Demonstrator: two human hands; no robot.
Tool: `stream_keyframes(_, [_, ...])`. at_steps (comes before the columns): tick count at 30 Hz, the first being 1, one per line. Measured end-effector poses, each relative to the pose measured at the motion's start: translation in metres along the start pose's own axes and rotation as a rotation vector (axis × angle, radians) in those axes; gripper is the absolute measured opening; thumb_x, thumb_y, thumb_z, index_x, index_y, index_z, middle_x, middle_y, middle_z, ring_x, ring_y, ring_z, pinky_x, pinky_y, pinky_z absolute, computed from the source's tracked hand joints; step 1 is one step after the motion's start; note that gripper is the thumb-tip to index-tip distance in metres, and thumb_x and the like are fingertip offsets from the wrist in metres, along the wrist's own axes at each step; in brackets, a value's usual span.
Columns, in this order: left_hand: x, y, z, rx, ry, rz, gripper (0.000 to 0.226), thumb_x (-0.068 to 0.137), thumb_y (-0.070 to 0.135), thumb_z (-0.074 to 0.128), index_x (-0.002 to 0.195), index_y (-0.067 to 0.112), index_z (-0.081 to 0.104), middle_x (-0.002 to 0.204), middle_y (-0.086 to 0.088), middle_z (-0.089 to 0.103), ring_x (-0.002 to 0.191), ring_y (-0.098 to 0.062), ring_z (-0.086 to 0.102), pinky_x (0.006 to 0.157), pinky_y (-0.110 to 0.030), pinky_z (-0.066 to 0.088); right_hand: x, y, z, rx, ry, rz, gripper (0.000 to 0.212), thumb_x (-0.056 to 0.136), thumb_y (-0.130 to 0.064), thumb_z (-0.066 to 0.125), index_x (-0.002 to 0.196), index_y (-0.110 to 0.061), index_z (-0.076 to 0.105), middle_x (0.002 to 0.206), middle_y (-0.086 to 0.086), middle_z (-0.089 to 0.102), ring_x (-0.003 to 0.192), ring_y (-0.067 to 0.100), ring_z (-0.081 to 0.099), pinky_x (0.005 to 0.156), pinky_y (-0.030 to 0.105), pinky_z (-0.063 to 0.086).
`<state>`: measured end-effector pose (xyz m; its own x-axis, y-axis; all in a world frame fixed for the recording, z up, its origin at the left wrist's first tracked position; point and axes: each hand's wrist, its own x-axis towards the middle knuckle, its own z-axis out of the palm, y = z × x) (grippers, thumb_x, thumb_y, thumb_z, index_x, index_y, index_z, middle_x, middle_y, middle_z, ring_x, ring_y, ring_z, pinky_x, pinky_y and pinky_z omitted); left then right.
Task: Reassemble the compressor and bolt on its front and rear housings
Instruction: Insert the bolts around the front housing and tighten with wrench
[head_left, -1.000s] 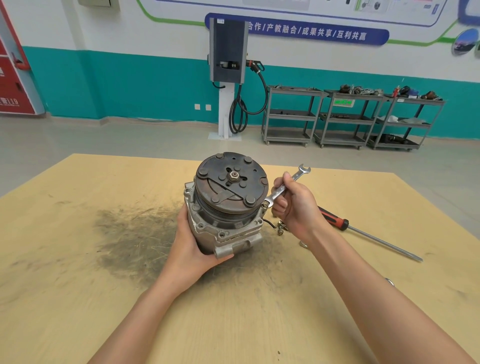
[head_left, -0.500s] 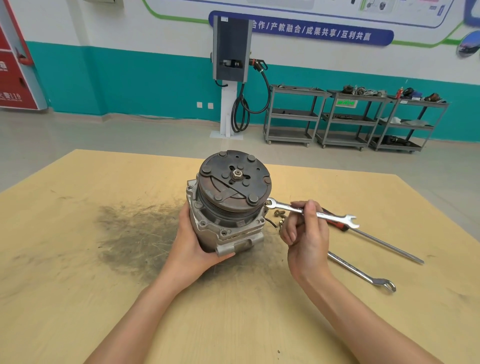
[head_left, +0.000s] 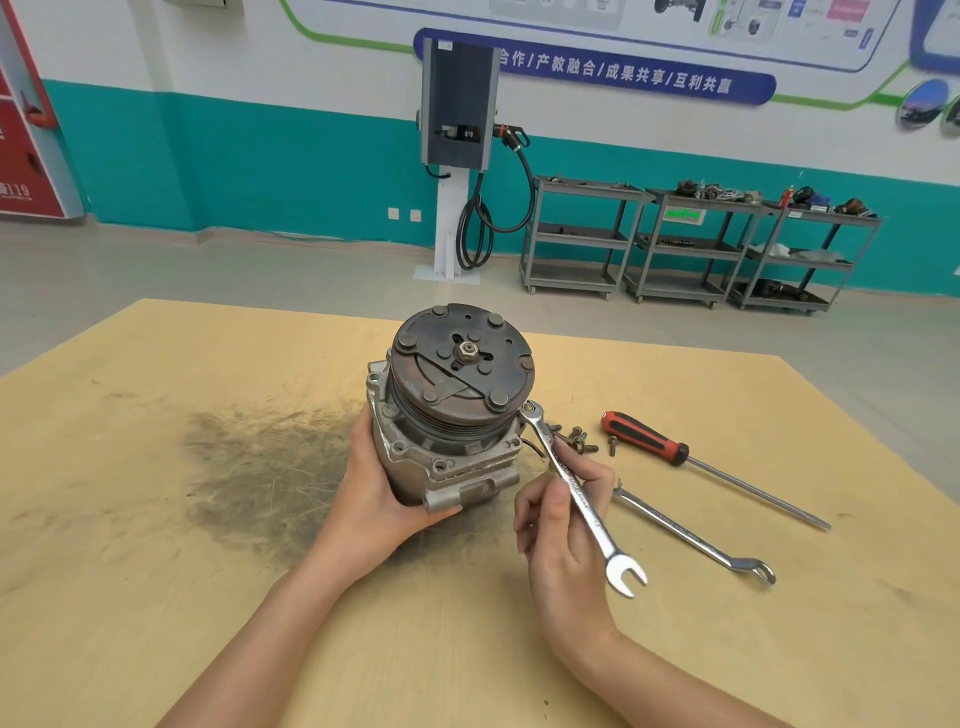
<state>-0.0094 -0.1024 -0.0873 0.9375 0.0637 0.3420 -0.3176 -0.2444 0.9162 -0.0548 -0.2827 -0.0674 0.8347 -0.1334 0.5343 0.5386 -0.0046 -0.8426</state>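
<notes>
so you've got a big plywood table under everything, with a dark greasy smear spread across it left of the work. the compressor stands on end near the middle of the table, just right of that smear, rusty pulley face up with the centre nut showing on top.

your left hand is wrapped round the near left side of the compressor body, fingers behind it and thumb hooked under the lower housing edge, so it's gripping the thing.

your right hand has the wrench pinched between thumb and fingers about mid-shaft. its ring end sits on a bolt at the housing's right corner, right under the pulley rim, and the open end points back toward you over your wrist.

to the right, a screwdriver with a red and black handle lies flat, tip pointing away to the right. a second wrench lies between it and your hand, partly hidden behind your fingers. a little pile of loose bolts sits just beside the compressor, near the screwdriver handle.
</notes>
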Motion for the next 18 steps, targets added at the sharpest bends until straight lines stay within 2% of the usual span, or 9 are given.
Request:
stream_keyframes(3, [0.000, 0.001, 0.000, 0.002, 0.005, 0.005, 0.115, 0.045, 0.050, 0.093, 0.125, 0.074, 0.014, 0.136, 0.031, 0.048, 0.128, 0.006, 0.048, 0.098, -0.012, 0.041, -0.002, 0.000, -0.001, -0.093, -0.039, -0.016, 0.021, 0.097, -0.038, 0.036, 0.118, -0.038, 0.038, 0.072, 0.006, 0.050, 0.060, 0.009, 0.046, 0.058, 0.025, 0.041])
stream_keyframes(6, [-0.001, 0.002, 0.000, -0.003, 0.007, -0.006, 0.116, 0.042, 0.057, 0.093, 0.124, 0.076, 0.013, 0.137, 0.028, 0.048, 0.127, 0.006, 0.049, 0.097, -0.012, 0.041, 0.005, -0.008, -0.002, -0.011, -0.045, -0.009, 0.026, 0.093, -0.054, 0.040, 0.112, -0.037, 0.044, 0.080, -0.001, 0.054, 0.067, 0.010, 0.048, 0.060, 0.021, 0.041])
stream_keyframes(9, [-0.001, 0.004, -0.001, -0.002, 0.005, -0.022, 0.117, 0.037, 0.068, 0.089, 0.124, 0.076, 0.011, 0.139, 0.026, 0.048, 0.126, 0.007, 0.049, 0.093, -0.006, 0.041, 0.016, -0.014, -0.002, 0.101, 0.000, 0.014, 0.020, 0.097, -0.046, 0.036, 0.103, -0.033, 0.050, 0.084, -0.009, 0.058, 0.069, 0.008, 0.049, 0.056, 0.017, 0.041])
stream_keyframes(12, [-0.002, 0.005, -0.001, -0.001, -0.002, -0.013, 0.118, 0.038, 0.069, 0.089, 0.125, 0.076, 0.010, 0.141, 0.023, 0.046, 0.127, 0.005, 0.048, 0.099, -0.013, 0.040, 0.018, -0.012, -0.002, 0.161, 0.027, 0.040, 0.021, 0.098, -0.034, 0.032, 0.102, -0.024, 0.050, 0.085, -0.008, 0.061, 0.068, 0.008, 0.051, 0.051, 0.021, 0.039])
stream_keyframes(14, [-0.003, 0.006, -0.002, -0.005, -0.006, -0.008, 0.118, 0.039, 0.068, 0.089, 0.126, 0.075, 0.010, 0.143, 0.021, 0.046, 0.129, 0.002, 0.048, 0.103, -0.020, 0.041, 0.014, -0.010, 0.001, 0.197, 0.031, 0.065, 0.022, 0.097, -0.035, 0.034, 0.101, -0.029, 0.054, 0.087, -0.004, 0.061, 0.069, 0.010, 0.050, 0.051, 0.023, 0.038])
stream_keyframes(18, [-0.004, 0.006, -0.001, -0.004, -0.016, -0.008, 0.121, 0.039, 0.070, 0.088, 0.132, 0.069, 0.010, 0.143, 0.022, 0.045, 0.129, 0.003, 0.047, 0.104, -0.020, 0.040, 0.015, -0.011, 0.002, 0.301, 0.092, 0.135, 0.029, 0.095, -0.043, 0.037, 0.098, -0.031, 0.063, 0.087, 0.003, 0.064, 0.067, 0.012, 0.049, 0.047, 0.022, 0.038])
